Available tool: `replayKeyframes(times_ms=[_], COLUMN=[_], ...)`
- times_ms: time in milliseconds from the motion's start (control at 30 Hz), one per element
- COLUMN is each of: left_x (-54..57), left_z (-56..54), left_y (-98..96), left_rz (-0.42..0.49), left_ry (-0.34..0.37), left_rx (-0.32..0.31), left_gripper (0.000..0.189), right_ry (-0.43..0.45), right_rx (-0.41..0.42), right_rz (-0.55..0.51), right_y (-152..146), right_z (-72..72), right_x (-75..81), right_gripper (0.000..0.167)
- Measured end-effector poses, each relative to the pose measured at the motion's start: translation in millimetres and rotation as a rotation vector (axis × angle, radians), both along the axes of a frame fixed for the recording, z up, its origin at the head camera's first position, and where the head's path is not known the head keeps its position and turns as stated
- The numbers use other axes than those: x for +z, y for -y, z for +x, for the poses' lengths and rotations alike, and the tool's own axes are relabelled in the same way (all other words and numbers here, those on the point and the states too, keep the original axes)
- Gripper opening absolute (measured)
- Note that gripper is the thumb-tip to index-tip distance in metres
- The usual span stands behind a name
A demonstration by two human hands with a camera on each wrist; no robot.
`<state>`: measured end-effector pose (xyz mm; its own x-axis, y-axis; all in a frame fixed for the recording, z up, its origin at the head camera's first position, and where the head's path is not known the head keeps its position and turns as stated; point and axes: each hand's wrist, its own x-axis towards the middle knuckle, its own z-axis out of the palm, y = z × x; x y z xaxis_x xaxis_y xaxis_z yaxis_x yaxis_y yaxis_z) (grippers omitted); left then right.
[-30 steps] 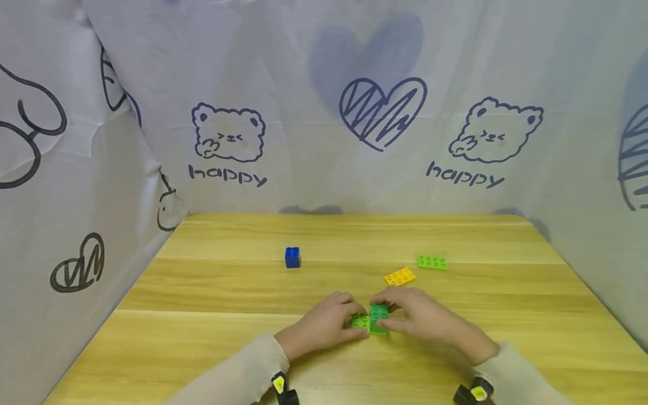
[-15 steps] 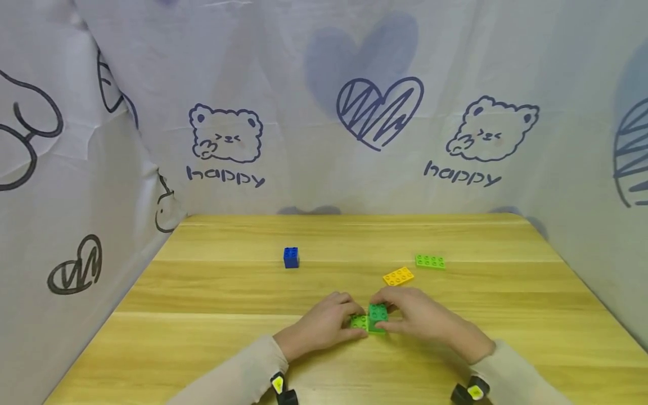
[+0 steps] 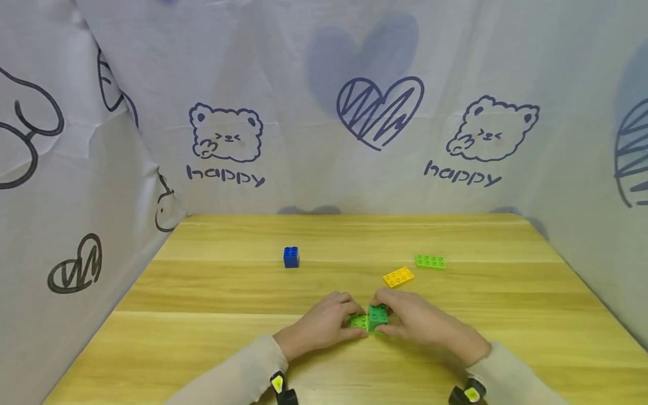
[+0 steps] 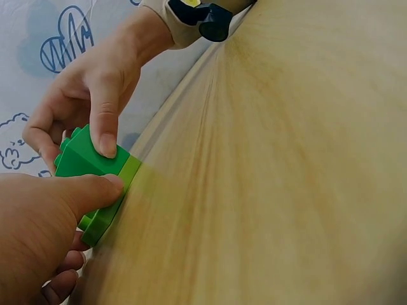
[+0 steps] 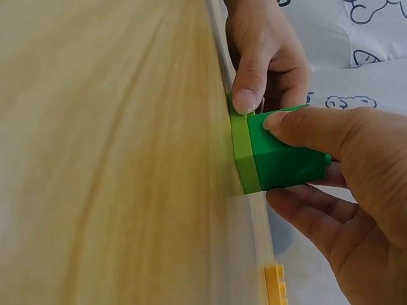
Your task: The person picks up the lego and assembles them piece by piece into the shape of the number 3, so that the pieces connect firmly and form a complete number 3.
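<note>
A flat lime-green building plate [image 3: 359, 322] lies on the wooden table. On its right half sits a taller dark green block [image 3: 378, 316], its studs facing up. My left hand [image 3: 326, 322] pinches the plate's left end between thumb and fingers. The dark green block is between the thumb and fingers of my right hand [image 3: 417, 318]. In the right wrist view the block [image 5: 289, 152] stands flush against the lime plate [image 5: 244, 155], with my right thumb on its side. From the left wrist, both thumbs show along the near side of the two pieces.
Farther back on the table [image 3: 212, 292] are a blue block [image 3: 291, 257] at left, a yellow plate [image 3: 398, 277] just beyond my right hand, and another lime-green plate [image 3: 430, 261] at right. Printed cloth [image 3: 304, 169] hangs behind and at the sides.
My right hand has shifted slightly around the dark green block, its thumb lower on the near side. The left hand still holds the plate.
</note>
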<state>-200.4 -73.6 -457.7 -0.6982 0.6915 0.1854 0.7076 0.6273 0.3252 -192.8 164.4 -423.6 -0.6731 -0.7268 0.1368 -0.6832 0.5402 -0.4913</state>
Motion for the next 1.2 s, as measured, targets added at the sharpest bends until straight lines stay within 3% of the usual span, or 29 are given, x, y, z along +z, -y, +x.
replayKeyframes(times_ms=[267, 433, 733, 1033, 1200], left_x=[-1.5, -1.5, 4.1, 6.3, 6.3], left_z=[-0.8, -0.6, 0.9, 1.6, 3.1], left_y=[0.8, 0.7, 0.8, 0.5, -1.5], left_rz=[-0.001, 0.004, -0.021, 0.006, 0.055], left_ry=[-0.008, -0.010, -0.002, 0.007, 0.049], left_rx=[-0.002, -0.003, 0.002, 0.013, 0.041], left_gripper=[0.042, 0.041, 0.044, 0.048, 0.057], right_ry=[0.058, 0.055, 0.068, 0.104, 0.115], right_rx=[-0.023, -0.052, -0.058, -0.032, -0.038], right_rz=[-0.031, 0.002, 0.092, 0.089, 0.072], right_y=[1, -2, -13, -17, -17], right_z=[-0.1, -1.2, -5.1, -7.1, -7.6], right_x=[-0.8, -1.9, 6.0, 12.3, 10.5], right_gripper=[0.030, 0.030, 0.053, 0.046, 0.043])
